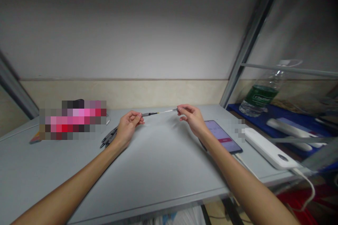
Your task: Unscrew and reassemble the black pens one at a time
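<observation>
My left hand point(129, 126) is closed in a pinch on a grey pen barrel point(146, 114) with a dark tapered end pointing right. From that end a thin, clear and whitish pen refill point(165, 111) reaches across to my right hand point(192, 117). The thumb and forefinger of that hand pinch a small dark piece point(175, 109) at the refill's right end; its exact kind is too small to tell. Both hands are above the grey desk point(158, 168). Behind my left wrist lie several grey pens point(108, 138), partly hidden by it.
A lit phone point(224, 139) lies beside my right forearm, with a white cable. Further right is a white power bank point(269, 149). A water bottle point(264, 93) leans behind the metal rail point(290, 67). A blurred pink item point(74, 119) is at the left back, near the wall.
</observation>
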`<action>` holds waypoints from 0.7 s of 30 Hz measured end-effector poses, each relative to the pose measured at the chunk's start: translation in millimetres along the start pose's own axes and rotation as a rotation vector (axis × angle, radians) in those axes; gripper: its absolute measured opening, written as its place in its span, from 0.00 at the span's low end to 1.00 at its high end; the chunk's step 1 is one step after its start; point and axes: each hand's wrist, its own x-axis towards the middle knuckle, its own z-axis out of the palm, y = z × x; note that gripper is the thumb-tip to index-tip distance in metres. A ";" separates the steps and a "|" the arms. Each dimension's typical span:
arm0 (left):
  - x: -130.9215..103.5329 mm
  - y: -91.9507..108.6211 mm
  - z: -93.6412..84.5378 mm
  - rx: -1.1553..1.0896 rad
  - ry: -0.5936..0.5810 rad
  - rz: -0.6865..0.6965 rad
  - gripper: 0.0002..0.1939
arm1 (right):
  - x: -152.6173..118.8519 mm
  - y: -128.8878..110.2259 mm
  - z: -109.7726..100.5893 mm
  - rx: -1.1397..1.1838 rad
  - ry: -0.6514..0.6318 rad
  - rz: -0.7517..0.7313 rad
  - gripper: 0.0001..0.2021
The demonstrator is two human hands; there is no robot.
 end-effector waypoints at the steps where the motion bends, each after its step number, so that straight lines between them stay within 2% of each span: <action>1: -0.1 0.2 0.2 -0.008 0.001 -0.011 0.13 | -0.2 -0.4 0.3 0.012 -0.003 0.012 0.12; 7: -4.8 3.7 5.8 -0.027 -0.017 -0.031 0.13 | -3.6 1.6 7.0 0.003 -0.069 0.006 0.14; 11: -8.9 2.9 8.6 -0.016 -0.077 -0.037 0.12 | -8.0 5.6 12.0 -0.109 -0.142 -0.058 0.15; 16: -9.2 2.5 6.4 -0.002 -0.108 -0.053 0.12 | -10.5 6.5 13.3 -0.250 -0.172 -0.093 0.15; 18: -9.3 4.3 5.7 0.039 -0.108 -0.004 0.13 | -10.5 7.0 13.3 -0.297 -0.201 -0.074 0.15; 21: -10.7 7.5 6.7 0.082 -0.105 0.044 0.13 | -10.4 10.1 13.5 -0.412 -0.240 0.030 0.23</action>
